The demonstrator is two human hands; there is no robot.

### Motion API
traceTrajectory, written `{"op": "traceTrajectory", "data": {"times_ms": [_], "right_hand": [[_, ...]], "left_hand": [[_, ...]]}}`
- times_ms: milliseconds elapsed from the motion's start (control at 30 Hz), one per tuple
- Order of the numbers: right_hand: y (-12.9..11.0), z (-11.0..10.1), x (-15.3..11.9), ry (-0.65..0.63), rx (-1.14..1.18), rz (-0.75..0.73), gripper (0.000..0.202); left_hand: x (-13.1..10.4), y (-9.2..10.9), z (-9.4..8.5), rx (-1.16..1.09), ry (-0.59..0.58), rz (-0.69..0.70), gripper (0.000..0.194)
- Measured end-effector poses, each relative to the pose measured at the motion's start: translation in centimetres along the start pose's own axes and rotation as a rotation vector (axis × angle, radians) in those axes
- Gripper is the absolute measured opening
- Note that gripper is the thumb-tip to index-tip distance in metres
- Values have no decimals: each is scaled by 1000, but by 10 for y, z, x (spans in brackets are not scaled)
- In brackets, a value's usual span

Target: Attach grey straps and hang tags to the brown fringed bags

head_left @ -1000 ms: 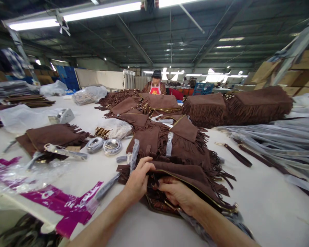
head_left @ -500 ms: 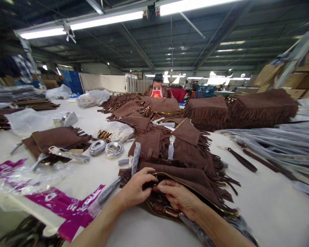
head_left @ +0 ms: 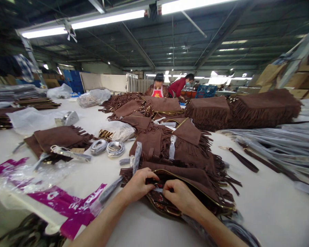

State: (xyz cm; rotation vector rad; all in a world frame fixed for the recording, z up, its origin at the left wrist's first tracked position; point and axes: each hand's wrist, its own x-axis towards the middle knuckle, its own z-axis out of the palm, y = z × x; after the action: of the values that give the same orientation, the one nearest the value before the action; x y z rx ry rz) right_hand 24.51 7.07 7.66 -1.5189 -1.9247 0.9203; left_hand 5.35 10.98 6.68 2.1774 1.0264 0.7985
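A brown fringed bag lies before me with its gold zip undone and its patterned lining showing. At its left end, my left hand is closed, fingers curled over the zip edge and thumb inside the mouth. Inside the opening, my right hand pinches a small pale strip between thumb and fingers. What the strip is attached to is hidden in the dark interior. A plastic-wrapped strap passes beneath my right wrist.
More brown fringed bags are heaped beyond, with a tall stack at right. Wrapped straps lie right. Coiled straps, a folded bag and purple-printed plastic lie left. Two people are across the table.
My right hand has shifted slightly right, away from my left, and the pale strip now shows between them. The bag's mouth gapes wider. A person in red behind has straightened up.
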Motion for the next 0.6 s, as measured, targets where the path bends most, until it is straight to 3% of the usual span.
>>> {"op": "traceTrajectory", "data": {"times_ms": [133,400,500,600], "right_hand": [[-6,7,6,20,-64,-30,18],[-7,9,2,31,-156,-105,22],[-12,2,-12,145,-305,-208,27],[-25,-11,-23,220,-330,-404,33]], "left_hand": [[-1,-1,1,-13,-3,56,35],[-5,-7,7,63,62,92,19],[-8,1,-2,67,2,134,18],[-10,21,-12,177,2,208,17]]}}
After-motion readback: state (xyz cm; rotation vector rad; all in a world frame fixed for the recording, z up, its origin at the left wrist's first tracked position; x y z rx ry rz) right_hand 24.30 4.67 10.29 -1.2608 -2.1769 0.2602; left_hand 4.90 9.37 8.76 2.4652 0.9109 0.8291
